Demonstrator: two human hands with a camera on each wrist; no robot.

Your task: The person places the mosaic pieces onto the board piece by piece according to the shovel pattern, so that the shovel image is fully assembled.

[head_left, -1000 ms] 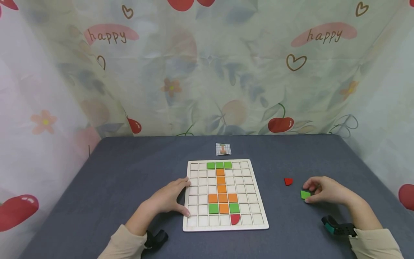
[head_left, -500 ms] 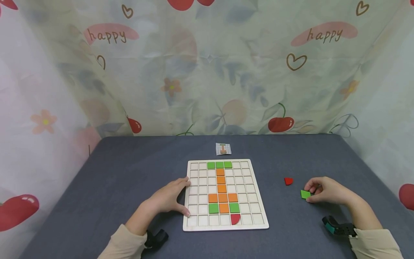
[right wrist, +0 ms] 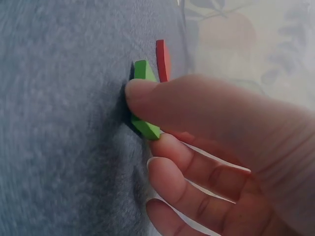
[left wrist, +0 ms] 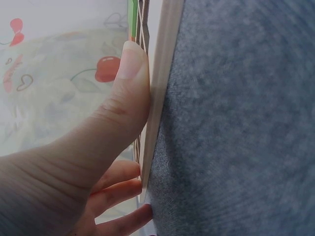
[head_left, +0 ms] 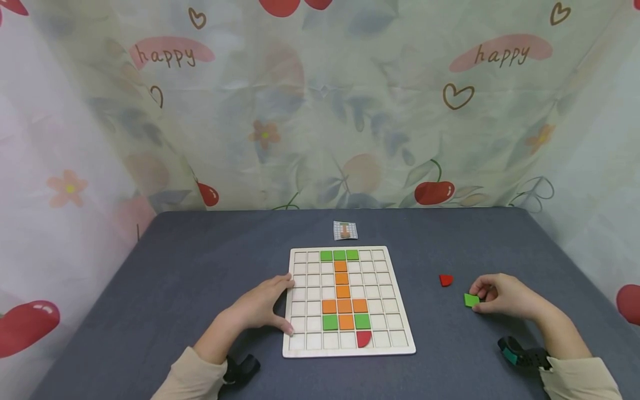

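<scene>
My left hand (head_left: 257, 304) rests along the left edge of a white grid board (head_left: 386, 306), thumb and fingertips spread apart on its rim. The left wrist view shows the thumb (left wrist: 120, 96) lying against the board's side. Off to the right, my right hand (head_left: 510, 294) pinches a green square tile (head_left: 470, 300) between thumb and index finger, low over the dark table. Seen from the right wrist, the thumb covers the middle of that green tile (right wrist: 141, 69). Beyond it lies a red tile (head_left: 446, 280) with one rounded side.
Green tiles (head_left: 339, 255) and orange tiles (head_left: 344, 306) fill several board cells, with a red rounded tile (head_left: 364, 339) in the bottom row. A small card (head_left: 345, 230) with a printed grid pattern lies behind the board. Patterned cloth (head_left: 320, 111) hangs behind the dark table (head_left: 215, 244).
</scene>
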